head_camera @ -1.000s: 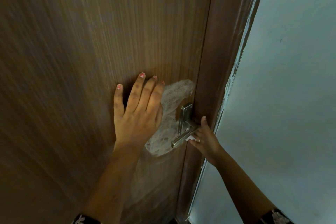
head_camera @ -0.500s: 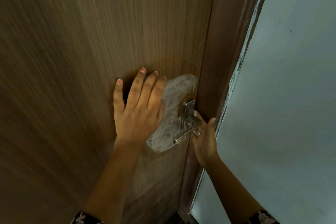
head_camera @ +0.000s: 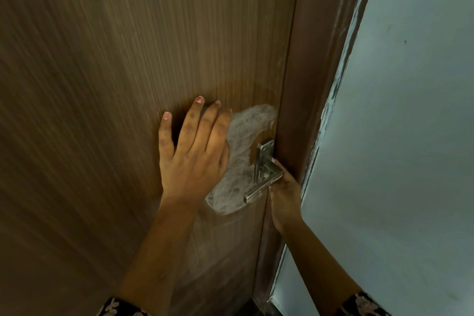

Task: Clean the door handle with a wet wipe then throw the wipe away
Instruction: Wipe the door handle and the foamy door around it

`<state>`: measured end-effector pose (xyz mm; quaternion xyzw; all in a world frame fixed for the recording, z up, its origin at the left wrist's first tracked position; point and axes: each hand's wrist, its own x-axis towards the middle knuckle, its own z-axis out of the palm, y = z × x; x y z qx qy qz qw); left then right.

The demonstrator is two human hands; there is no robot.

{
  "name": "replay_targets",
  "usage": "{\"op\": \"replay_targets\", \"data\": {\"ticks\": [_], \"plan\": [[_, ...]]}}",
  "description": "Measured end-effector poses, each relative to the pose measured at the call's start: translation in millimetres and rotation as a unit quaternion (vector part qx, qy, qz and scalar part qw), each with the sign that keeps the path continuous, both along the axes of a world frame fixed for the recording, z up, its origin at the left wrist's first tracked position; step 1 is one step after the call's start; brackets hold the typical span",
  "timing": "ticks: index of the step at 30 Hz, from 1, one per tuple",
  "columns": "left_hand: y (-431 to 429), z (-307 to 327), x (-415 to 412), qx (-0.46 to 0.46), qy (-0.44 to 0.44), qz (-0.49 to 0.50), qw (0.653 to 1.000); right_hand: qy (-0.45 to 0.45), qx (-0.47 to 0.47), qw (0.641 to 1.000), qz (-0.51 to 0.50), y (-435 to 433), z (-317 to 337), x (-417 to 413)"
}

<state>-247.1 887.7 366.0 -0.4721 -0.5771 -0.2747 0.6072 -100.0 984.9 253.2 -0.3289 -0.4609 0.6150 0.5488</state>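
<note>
Bracing the door, left hand being pressed flat, released; handle being grasped by right hand for wiping.

Dark sleeves with a pale, seemingly floral print; chipped pink polish on the fingers.

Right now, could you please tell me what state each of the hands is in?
Left hand: open, fingers straight, flat against the door.
Right hand: closed, fingers curled round the door handle.
</note>
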Motion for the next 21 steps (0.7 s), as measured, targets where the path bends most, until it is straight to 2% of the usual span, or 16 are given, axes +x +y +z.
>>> {"op": "replay_targets", "data": {"ticks": [4,6,10,15,21], "plan": [[0.0,0.0,0.8,-0.001,0.001,-0.002,1.0,-0.088,-0.025,0.992,-0.088,-2.6,-11.3,-8.8],[0.0,0.0,1.4,0.002,0.004,-0.002,1.0,-0.115,-0.058,0.987,-0.095,-2.9,-20.4,-14.0],[0.4,-0.8,1.9,0.002,0.004,-0.001,1.0,-0.064,-0.118,0.987,-0.084,-3.4,-27.3,-19.3],[-0.2,-0.7,1.8,-0.003,0.005,0.0,1.0,0.048,-0.165,0.98,-0.104,-2.2,-24.4,-22.8],[0.3,-0.9,1.5,-0.012,0.013,0.002,1.0,0.005,-0.151,0.978,-0.143,-1.2,-20.7,-25.7]]}}
